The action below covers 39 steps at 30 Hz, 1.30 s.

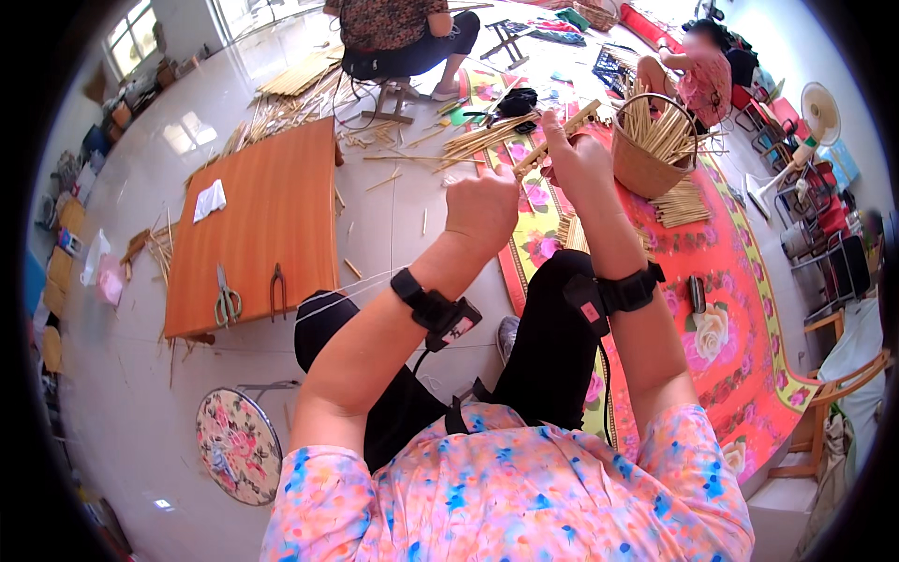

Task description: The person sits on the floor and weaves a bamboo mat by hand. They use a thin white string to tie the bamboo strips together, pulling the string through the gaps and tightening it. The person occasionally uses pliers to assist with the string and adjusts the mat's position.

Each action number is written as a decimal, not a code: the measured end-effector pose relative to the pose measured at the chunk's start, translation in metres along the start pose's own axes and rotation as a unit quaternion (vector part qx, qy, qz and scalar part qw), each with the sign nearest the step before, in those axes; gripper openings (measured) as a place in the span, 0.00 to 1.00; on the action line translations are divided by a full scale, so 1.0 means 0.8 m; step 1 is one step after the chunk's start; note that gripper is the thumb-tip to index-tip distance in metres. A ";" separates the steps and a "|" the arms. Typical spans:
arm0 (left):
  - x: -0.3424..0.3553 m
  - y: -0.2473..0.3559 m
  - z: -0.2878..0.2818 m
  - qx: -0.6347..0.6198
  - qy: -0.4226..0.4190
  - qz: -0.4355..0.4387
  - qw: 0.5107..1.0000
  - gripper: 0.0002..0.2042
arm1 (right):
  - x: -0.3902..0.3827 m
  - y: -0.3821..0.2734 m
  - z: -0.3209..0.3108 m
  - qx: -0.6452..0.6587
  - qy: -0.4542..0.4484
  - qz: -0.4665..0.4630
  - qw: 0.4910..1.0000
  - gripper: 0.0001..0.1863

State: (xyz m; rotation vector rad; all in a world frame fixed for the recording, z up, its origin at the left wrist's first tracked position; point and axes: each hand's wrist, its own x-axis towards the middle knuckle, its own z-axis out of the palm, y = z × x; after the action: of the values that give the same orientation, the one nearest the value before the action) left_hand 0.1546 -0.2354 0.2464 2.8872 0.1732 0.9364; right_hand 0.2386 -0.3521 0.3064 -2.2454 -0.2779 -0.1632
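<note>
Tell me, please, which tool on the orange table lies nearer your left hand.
The dark pliers, picture-right of the pale-handled scissors, which lie farther from the left hand.

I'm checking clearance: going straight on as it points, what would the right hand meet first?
Likely the light-brown strip it is up against; what the right hand would meet beyond is unclear in depth.

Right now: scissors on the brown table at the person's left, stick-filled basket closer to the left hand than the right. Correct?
Not quite: the head view shows the stick-filled basket closer to the right hand. The scissors do lie on the brown table.
</note>
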 end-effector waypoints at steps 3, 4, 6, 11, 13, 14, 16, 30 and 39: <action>-0.020 0.002 0.007 0.000 0.022 -0.014 1.000 0.04 | 0.008 0.014 0.024 -0.019 0.021 0.005 1.000 0.39; -0.022 0.001 0.004 0.008 0.005 -0.009 1.000 0.03 | -0.002 0.003 0.016 0.005 -0.016 0.035 0.999 0.37; -0.024 0.006 0.005 -0.006 0.015 -0.029 0.999 0.03 | 0.003 0.014 0.026 -0.031 0.024 0.008 0.999 0.36; -0.048 0.030 0.004 -0.097 -0.012 -0.050 0.994 0.21 | 0.039 0.021 0.016 -0.049 0.033 0.011 0.998 0.31; -0.078 0.030 -0.007 -0.198 -0.093 -0.076 0.973 0.34 | 0.038 0.005 0.010 0.076 0.043 0.039 0.995 0.26; -0.095 0.031 -0.021 -0.221 -0.129 -0.098 0.962 0.36 | 0.069 0.029 0.016 0.129 0.015 0.046 0.990 0.23; -0.136 0.021 -0.039 -0.198 -0.210 -0.126 0.949 0.39 | 0.078 0.018 0.025 0.105 0.023 0.029 0.994 0.23; -0.258 0.112 -0.027 0.125 -0.306 0.352 0.876 0.18 | 0.106 -0.051 0.064 0.040 -0.060 0.026 0.997 0.17; -0.271 0.126 -0.037 -0.067 -0.049 0.544 0.835 0.18 | 0.068 -0.059 0.058 -0.061 -0.043 -0.042 0.996 0.17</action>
State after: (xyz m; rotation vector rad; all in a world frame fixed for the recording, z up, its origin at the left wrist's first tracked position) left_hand -0.0296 -0.3630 0.1581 2.7245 -1.6063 0.7881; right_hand 0.2801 -0.2797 0.3235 -2.3661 -0.4187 -0.1311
